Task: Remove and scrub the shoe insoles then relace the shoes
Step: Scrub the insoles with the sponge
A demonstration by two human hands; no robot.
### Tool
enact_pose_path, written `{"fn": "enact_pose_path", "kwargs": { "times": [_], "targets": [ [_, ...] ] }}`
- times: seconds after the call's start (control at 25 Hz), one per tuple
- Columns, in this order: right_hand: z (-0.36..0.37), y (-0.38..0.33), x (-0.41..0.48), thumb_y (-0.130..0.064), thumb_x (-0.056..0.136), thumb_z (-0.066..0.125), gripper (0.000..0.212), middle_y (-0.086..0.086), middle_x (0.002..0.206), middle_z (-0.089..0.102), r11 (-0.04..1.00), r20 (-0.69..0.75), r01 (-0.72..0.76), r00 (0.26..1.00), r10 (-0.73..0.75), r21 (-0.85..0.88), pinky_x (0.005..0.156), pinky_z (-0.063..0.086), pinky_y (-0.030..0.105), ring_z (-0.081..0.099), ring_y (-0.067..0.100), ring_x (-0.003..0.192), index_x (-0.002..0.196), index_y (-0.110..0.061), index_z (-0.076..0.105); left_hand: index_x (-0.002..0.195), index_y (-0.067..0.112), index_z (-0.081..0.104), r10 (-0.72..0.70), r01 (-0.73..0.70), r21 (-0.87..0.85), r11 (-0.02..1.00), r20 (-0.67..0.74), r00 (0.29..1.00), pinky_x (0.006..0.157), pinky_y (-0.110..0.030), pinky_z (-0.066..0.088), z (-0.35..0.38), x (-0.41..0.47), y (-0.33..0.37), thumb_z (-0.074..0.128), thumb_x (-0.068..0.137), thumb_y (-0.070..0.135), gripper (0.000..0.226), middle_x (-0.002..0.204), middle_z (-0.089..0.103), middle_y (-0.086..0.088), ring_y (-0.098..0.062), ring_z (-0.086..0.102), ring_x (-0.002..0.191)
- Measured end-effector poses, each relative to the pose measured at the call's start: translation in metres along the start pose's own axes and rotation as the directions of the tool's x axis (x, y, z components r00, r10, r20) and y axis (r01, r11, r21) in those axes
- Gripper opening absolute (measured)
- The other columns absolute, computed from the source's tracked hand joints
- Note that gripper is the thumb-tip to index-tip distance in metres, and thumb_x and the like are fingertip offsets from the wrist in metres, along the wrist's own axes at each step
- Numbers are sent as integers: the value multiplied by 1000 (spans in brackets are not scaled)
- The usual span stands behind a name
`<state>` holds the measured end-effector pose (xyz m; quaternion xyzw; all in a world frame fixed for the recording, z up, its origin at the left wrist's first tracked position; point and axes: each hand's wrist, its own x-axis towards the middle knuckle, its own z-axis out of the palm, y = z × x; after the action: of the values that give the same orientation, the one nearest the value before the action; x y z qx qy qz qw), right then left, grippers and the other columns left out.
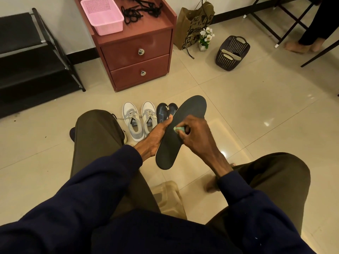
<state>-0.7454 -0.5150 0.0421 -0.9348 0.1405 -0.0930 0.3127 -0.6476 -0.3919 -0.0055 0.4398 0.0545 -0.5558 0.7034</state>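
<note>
I see the tiled floor (238,99) filling most of the view, with a black shoe rack (27,57) against the wall at the far left and a reddish two-drawer cabinet (135,52) beside it. On the cabinet top sit a pink basket (102,15) and, just to its right, a tangle of black laces (141,10). A brown paper bag (192,24) leans against the wall to the right of the cabinet, a small pot of white flowers (206,38) stands in front of it, and a dark woven basket (232,52) farther right holds two pale insoles (230,53). On the floor in front of my knees stands a pair of grey and white shoes (140,121), laced, and just to their right a pair of dark insoles (166,111) lies flat, partly hidden. In mid-air above the floor, between my knees, is the dark insole (176,142), tilted with its toe end pointing away and to the right. My left hand (157,136) cups it from underneath along its left edge, thumb curled over the rim. My right hand (194,134) has its fingers pinched tightly around a small pale green sponge (178,129), pressed against the insole's upper face near the middle.
</note>
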Motion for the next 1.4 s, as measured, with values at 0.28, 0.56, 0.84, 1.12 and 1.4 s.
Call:
{"fn": "enact_pose_path", "kwargs": {
  "times": [0.28,0.56,0.84,1.12,1.4],
  "targets": [
    [6,-16,-12,-17,87,78,9,-6,95,68,986,190,55,978,-85,160,69,54,19,63,7,82,97,-18,78,109,13,77,-11,13,80,997,-24,1000,73,-34,60,-1,0,0,56,101,51,44,94,76,-8,-21,74,81],
    [1,13,0,-20,88,77,8,-2,92,67,994,-153,-80,986,68,-72,66,47,18,57,9,80,94,-16,75,105,13,81,-25,25,-9,1000,10,1000,87,-43,60,7,-1,0,51,106,44,43,103,77,-12,-24,75,85],
    [2,0,1,-23,86,78,7,-6,91,67,996,-32,-21,999,18,-92,62,37,16,56,8,78,92,-20,77,118,12,75,-33,33,-20,999,16,999,88,-41,60,5,-2,0,56,103,45,41,108,74,-12,-25,73,88],
    [-4,4,-8,-15,86,80,8,-4,89,68,994,182,18,983,-39,112,61,43,12,57,2,71,94,-13,80,128,10,69,-17,17,0,1000,12,1000,84,-38,61,4,-2,1,53,104,47,47,115,73,-12,-24,73,90],
    [-14,36,2,-13,86,79,15,8,94,70,989,-188,-132,975,116,-73,66,41,11,63,16,80,99,-6,77,142,-4,54,-47,49,-15,999,89,995,93,-46,57,5,-1,0,51,104,53,68,128,62,-29,-37,66,106]
  ]
}}
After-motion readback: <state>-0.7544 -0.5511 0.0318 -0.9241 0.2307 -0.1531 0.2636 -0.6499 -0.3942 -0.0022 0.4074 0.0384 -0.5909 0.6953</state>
